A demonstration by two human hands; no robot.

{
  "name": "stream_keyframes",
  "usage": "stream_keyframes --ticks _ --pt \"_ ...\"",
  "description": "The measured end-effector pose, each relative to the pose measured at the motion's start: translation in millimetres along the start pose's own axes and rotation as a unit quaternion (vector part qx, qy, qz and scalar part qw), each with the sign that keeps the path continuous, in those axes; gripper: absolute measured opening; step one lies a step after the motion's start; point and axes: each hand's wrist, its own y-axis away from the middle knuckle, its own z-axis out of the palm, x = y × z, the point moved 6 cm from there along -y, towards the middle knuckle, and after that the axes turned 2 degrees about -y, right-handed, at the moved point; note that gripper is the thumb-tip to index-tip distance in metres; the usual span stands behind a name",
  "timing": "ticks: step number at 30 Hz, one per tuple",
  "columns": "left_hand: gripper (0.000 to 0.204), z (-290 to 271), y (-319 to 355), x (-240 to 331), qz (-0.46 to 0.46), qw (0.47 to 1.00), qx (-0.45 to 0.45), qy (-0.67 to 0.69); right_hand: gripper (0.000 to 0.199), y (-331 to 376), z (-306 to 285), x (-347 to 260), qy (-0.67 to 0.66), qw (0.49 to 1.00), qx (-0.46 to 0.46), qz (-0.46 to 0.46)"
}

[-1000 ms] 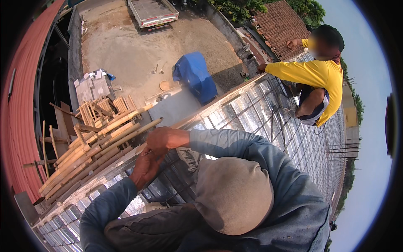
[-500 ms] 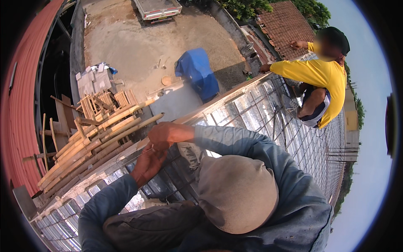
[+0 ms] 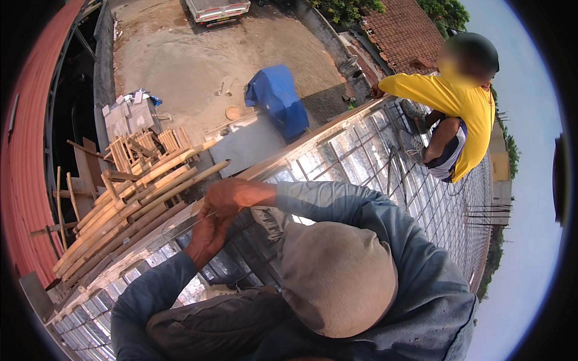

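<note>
The left hand (image 3: 208,231) and the right hand (image 3: 232,194) are meeting just above the edge of the rebar mesh (image 3: 361,150), both pinching a thin wire (image 3: 186,224), fingers closed on it. The wire is running with its long axis from the hands out to the left and slightly nearer, low over the mesh edge; its far end is too fine to follow. One wire is showing. The mesh is stretching from near left to far right, its outer edge dropping off to the yard (image 3: 180,54) below. Just past that edge, one bundle of bamboo poles (image 3: 138,198) is leaning, the poles lying parallel to the edge. A second person in a yellow shirt (image 3: 448,102) is crouching on the mesh, far right, well apart from the hands. One blue tarp (image 3: 277,99) and one truck (image 3: 217,9) are sitting in the yard.
</note>
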Motion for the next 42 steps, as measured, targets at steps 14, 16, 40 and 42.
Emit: stream_keyframes --ticks 14,16,40,42 --pt "0.02 -35.8 21.2 1.9 -0.075 0.989 0.045 -0.12 0.045 1.0 -5.2 -9.1 -0.014 0.997 -0.067 -0.029" --pt "0.02 -36.2 23.6 3.8 -0.071 0.983 0.058 -0.162 0.047 3.8 -8.9 -12.1 0.012 0.998 -0.06 -0.022" --pt "0.026 -28.8 28.6 18.5 -0.074 0.992 -0.03 -0.093 0.044 0.2 -3.1 -21.7 0.005 0.997 -0.038 -0.071" --pt "0.025 -34.0 28.4 21.4 -0.057 0.996 -0.02 -0.067 0.046 1.9 3.2 -21.5 0.011 0.997 -0.026 -0.076"
